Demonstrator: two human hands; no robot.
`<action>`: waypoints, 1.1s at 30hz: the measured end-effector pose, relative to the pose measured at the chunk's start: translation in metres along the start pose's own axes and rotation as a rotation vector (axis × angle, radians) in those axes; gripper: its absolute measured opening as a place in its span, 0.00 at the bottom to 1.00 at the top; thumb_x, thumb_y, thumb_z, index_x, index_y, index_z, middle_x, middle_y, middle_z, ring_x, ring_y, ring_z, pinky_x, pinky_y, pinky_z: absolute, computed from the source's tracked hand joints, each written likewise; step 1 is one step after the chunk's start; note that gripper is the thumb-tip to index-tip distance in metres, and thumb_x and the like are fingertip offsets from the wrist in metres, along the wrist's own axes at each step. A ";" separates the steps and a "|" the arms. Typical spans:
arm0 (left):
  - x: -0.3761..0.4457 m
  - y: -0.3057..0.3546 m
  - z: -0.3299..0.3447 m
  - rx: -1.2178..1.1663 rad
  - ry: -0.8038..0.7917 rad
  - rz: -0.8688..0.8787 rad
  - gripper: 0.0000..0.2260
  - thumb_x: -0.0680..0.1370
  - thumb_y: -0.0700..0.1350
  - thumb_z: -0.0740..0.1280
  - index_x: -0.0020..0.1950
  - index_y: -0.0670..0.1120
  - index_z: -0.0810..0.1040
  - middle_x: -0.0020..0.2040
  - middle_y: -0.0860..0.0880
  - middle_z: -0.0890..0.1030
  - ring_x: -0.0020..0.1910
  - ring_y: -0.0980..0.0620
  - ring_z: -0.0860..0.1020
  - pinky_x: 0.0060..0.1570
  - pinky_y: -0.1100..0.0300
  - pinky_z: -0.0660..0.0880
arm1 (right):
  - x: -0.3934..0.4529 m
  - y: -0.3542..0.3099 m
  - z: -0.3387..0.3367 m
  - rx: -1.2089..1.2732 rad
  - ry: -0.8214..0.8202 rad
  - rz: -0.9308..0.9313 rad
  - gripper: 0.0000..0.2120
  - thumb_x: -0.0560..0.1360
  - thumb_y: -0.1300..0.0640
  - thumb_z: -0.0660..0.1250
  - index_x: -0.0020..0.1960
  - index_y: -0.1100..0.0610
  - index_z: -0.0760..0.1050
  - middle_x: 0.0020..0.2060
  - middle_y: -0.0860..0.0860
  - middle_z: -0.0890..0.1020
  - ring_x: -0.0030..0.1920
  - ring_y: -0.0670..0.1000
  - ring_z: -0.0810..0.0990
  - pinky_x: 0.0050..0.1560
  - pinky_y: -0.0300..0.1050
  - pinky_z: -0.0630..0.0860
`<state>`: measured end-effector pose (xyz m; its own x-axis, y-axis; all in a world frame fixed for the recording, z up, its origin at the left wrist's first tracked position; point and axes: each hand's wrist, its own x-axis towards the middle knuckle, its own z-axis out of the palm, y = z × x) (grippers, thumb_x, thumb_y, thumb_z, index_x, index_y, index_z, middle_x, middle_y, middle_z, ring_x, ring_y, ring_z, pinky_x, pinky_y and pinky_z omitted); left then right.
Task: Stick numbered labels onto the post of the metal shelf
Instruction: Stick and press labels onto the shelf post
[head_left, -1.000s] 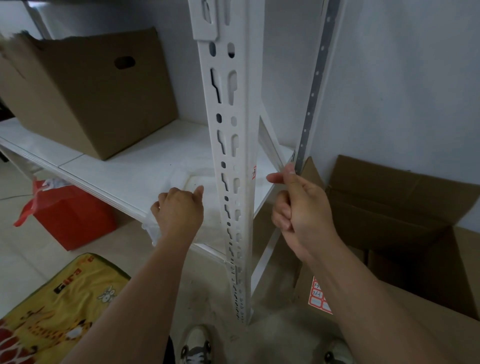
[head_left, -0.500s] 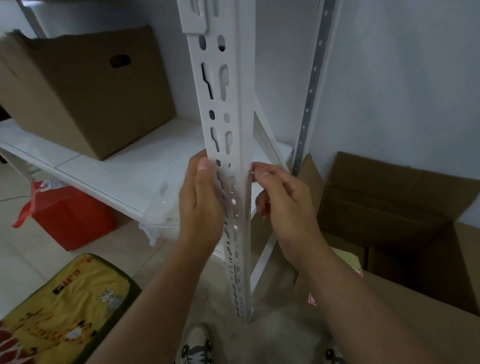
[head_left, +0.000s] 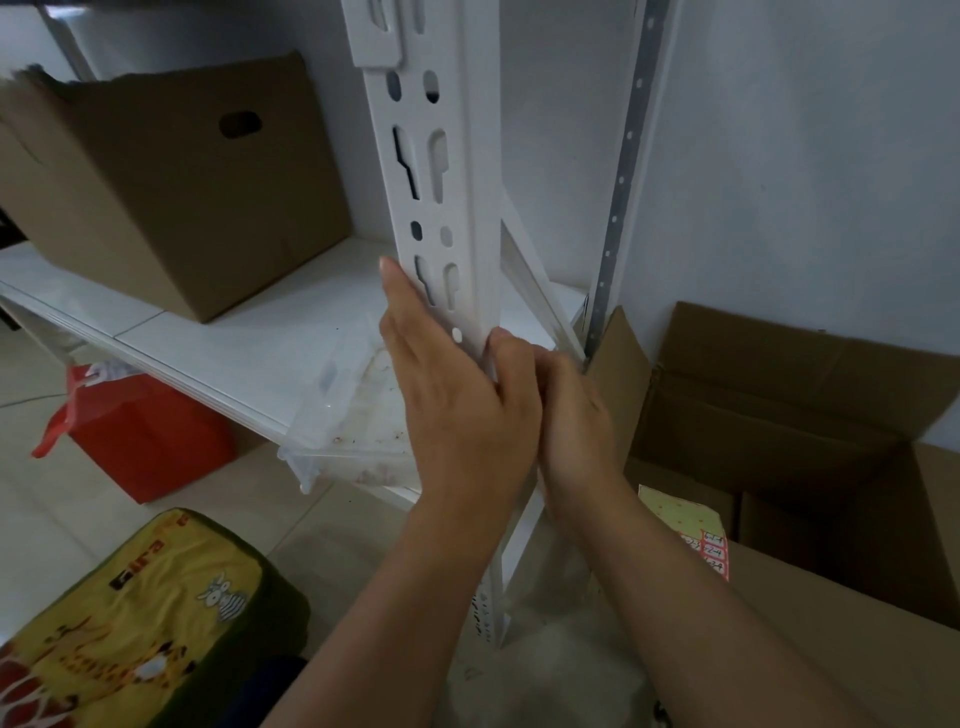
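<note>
Both hands on post.
Left hand lies flat, fingers straight; right hand blurred, grip cannot be told.

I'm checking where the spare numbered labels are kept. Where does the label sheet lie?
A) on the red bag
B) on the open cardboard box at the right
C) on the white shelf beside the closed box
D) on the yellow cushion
B: the label sheet rests on the open cardboard box, just right of the right hand.
</note>
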<state>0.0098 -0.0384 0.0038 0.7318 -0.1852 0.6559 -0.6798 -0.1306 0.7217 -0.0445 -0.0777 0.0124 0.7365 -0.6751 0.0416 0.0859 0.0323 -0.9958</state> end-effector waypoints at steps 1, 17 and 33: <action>0.000 0.000 0.001 0.007 0.007 0.009 0.34 0.77 0.50 0.58 0.78 0.45 0.44 0.59 0.62 0.56 0.56 0.68 0.65 0.53 0.72 0.70 | 0.000 0.001 0.000 0.022 0.001 0.009 0.32 0.83 0.51 0.50 0.26 0.31 0.76 0.26 0.33 0.80 0.31 0.32 0.78 0.34 0.31 0.73; 0.003 -0.005 0.015 0.006 0.077 0.043 0.35 0.75 0.46 0.54 0.78 0.40 0.43 0.67 0.41 0.63 0.57 0.44 0.70 0.52 0.43 0.76 | 0.004 0.018 -0.003 0.242 0.036 0.057 0.29 0.81 0.50 0.51 0.28 0.45 0.82 0.30 0.45 0.83 0.35 0.41 0.81 0.49 0.44 0.76; 0.004 -0.008 0.014 -0.007 0.088 0.056 0.35 0.74 0.46 0.56 0.78 0.39 0.45 0.65 0.43 0.65 0.55 0.44 0.71 0.50 0.43 0.76 | 0.002 0.020 0.002 0.273 0.056 0.060 0.30 0.82 0.50 0.50 0.28 0.46 0.82 0.31 0.46 0.84 0.37 0.43 0.82 0.50 0.46 0.76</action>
<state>0.0172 -0.0521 -0.0023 0.6941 -0.1059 0.7120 -0.7198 -0.1157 0.6845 -0.0399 -0.0769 -0.0074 0.7082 -0.7055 -0.0285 0.2264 0.2651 -0.9372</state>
